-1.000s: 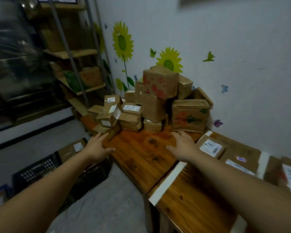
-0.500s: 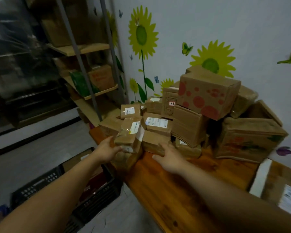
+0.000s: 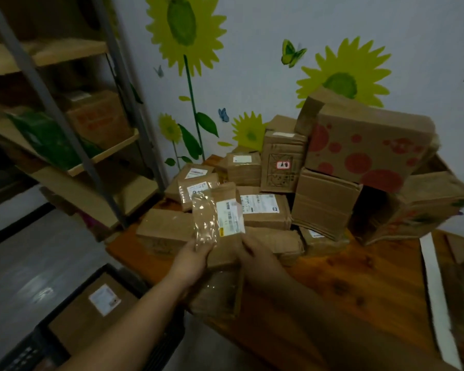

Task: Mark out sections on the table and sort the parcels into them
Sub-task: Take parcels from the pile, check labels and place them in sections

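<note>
Surface: wooden table [image 3: 346, 285], parcel pile [image 3: 324, 202] against sunflower wall.
Grip: left hand [image 3: 192, 259] and right hand [image 3: 255, 253] clasping taped parcel [image 3: 217, 223] by lower edge, above pile's near corner.
Method: lift clear of neighbours, check label, carry past white tape strip [image 3: 437, 290].

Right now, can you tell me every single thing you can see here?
Brown cardboard parcel with clear tape and a white label: one, brown, held up in front of the pile.
Plain brown cardboard parcels: many, too stacked to count, far end of table.
Big cardboard box with red spots: one, top of pile.
Orange-brown wooden table: one, under the pile.
White tape strip: one, across table, right.
Black plastic crate: one, floor, holding a labelled brown box.
Grey metal shelf rack: one, left.
Yellow sunflower wall stickers: four showing, wall.
Left hand: grips the parcel's bottom.
Right hand: holds its lower right edge.
</note>
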Available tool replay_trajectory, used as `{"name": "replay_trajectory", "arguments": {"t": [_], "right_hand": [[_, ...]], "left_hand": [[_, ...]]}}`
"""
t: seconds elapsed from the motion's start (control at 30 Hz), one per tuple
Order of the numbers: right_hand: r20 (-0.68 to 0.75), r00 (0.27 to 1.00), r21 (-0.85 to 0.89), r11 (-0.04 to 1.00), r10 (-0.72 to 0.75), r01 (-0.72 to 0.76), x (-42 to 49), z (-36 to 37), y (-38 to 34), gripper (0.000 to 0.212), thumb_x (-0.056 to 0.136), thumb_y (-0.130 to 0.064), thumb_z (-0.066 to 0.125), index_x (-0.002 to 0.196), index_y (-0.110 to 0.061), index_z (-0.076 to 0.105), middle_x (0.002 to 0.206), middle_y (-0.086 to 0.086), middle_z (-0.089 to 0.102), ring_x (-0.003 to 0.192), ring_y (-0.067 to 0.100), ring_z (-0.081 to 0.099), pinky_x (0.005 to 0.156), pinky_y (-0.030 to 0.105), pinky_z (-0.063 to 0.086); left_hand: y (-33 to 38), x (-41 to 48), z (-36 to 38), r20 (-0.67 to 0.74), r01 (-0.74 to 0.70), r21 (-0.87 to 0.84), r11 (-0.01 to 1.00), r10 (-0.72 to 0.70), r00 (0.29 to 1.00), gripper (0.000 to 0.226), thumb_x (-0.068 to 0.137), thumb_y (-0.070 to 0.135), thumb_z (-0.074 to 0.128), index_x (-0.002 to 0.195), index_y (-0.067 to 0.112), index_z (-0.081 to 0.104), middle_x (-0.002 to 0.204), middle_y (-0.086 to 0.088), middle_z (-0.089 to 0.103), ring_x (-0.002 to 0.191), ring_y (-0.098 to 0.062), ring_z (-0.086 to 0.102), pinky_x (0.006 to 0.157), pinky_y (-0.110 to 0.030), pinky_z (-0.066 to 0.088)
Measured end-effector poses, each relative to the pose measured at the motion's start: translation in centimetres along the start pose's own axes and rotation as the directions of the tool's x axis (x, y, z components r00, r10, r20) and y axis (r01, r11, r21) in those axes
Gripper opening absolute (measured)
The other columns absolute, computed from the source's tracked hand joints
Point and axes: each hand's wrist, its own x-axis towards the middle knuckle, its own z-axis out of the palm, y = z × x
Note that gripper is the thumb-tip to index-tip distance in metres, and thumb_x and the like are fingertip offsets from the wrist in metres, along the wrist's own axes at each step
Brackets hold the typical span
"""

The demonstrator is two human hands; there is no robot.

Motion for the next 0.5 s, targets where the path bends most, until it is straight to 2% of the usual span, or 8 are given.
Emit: {"name": "replay_trajectory", "arguments": {"t": [0.1, 0.17, 0.23, 0.27, 0.33, 0.37, 0.43, 0.5], "right_hand": [[-0.182, 0.976, -0.022, 0.993, -0.121, 0.119, -0.7, -1.8, -2.4, 0.03, 0.1, -0.03, 0.042, 0.128, -0.035, 0.052, 0.13, -0.013, 0.039, 0.12, 0.008, 0.044, 0.085, 0.015, 0.04], [-0.262, 0.95, 0.015, 0.984, -0.17, 0.18, -1.7, -3.1, -3.7, 0.048, 0.097, -0.023, 0.052, 0.141, -0.034, 0.036, 0.131, -0.012, 0.035, 0.12, 0.011, 0.047, 0.089, 0.02, 0.044], [-0.255, 0.953, 0.121, 0.973, -0.163, 0.198, -3.4, -4.3, -4.6, 0.062, 0.094, -0.017, 0.058, 0.146, -0.03, 0.027, 0.128, -0.01, 0.048, 0.112, 0.014, 0.057, 0.094, 0.036, 0.05], [-0.28, 0.941, 0.081, 0.972, -0.189, 0.219, -4.4, -5.0, -4.8, 0.057, 0.092, -0.015, 0.059, 0.141, -0.031, 0.035, 0.123, -0.01, 0.056, 0.107, 0.012, 0.06, 0.096, 0.041, 0.05], [-0.344, 0.907, -0.014, 0.967, -0.243, 0.254, -6.8, -6.9, -4.1, 0.041, 0.091, -0.013, 0.059, 0.124, -0.035, 0.047, 0.109, -0.015, 0.062, 0.098, 0.002, 0.061, 0.096, 0.038, 0.05], [-0.382, 0.889, -0.042, 0.966, -0.252, 0.256, -8.3, -8.0, -3.7, 0.039, 0.092, -0.014, 0.059, 0.123, -0.035, 0.047, 0.106, -0.018, 0.062, 0.093, -0.003, 0.06, 0.094, 0.033, 0.051], [-0.448, 0.851, -0.108, 0.962, -0.273, 0.251, -11.7, -10.5, -2.5, 0.042, 0.092, -0.019, 0.059, 0.13, -0.032, 0.047, 0.109, -0.018, 0.059, 0.092, -0.005, 0.058, 0.087, 0.02, 0.049], [-0.488, 0.816, -0.194, 0.95, -0.309, 0.244, -15.6, -13.6, -0.3, 0.046, 0.094, -0.027, 0.058, 0.137, -0.031, 0.044, 0.121, -0.015, 0.056, 0.108, 0.001, 0.055, 0.093, 0.02, 0.045]], "left_hand": [[2.2, -1.0, -0.6, 0.038, -0.087, -0.233, 0.968, 0.099, 0.994, 0.018, 0.095, 0.025, 0.053, 0.112, 0.026, 0.06, 0.104, -0.001, 0.07, 0.097, -0.019, 0.066, 0.081, -0.037, 0.053], [4.0, -2.2, 0.1, 0.08, -0.144, -0.309, 0.94, 0.176, 0.981, 0.023, 0.096, 0.018, 0.05, 0.118, 0.024, 0.056, 0.11, -0.002, 0.068, 0.102, -0.019, 0.064, 0.088, -0.039, 0.051], [5.3, -3.5, 1.4, 0.071, -0.217, -0.299, 0.929, 0.248, 0.966, 0.027, 0.096, 0.012, 0.049, 0.122, 0.022, 0.048, 0.112, -0.005, 0.066, 0.103, -0.02, 0.062, 0.092, -0.04, 0.049], [5.9, -4.3, 2.2, 0.041, -0.258, -0.283, 0.924, 0.281, 0.959, 0.031, 0.095, 0.009, 0.05, 0.121, 0.024, 0.042, 0.11, -0.005, 0.065, 0.103, -0.021, 0.061, 0.092, -0.042, 0.049], [6.8, -6.0, 4.7, -0.02, -0.338, -0.244, 0.909, 0.344, 0.939, 0.032, 0.091, 0.015, 0.057, 0.113, 0.031, 0.041, 0.109, -0.006, 0.061, 0.103, -0.024, 0.06, 0.093, -0.047, 0.049], [7.2, -7.1, 6.4, -0.014, -0.365, -0.205, 0.908, 0.37, 0.929, 0.025, 0.087, 0.03, 0.061, 0.107, 0.035, 0.047, 0.109, -0.005, 0.061, 0.103, -0.023, 0.06, 0.094, -0.048, 0.049], [7.8, -9.9, 10.3, 0.104, -0.374, -0.12, 0.92, 0.386, 0.917, 0.025, 0.081, 0.049, 0.061, 0.103, 0.038, 0.054, 0.111, -0.001, 0.061, 0.101, -0.019, 0.061, 0.091, -0.04, 0.052], [7.7, -12.8, 15.2, 0.23, -0.353, -0.136, 0.926, 0.376, 0.898, 0.029, 0.088, 0.026, 0.063, 0.113, 0.025, 0.05, 0.106, 0.001, 0.061, 0.094, -0.013, 0.061, 0.075, -0.02, 0.054]]}}
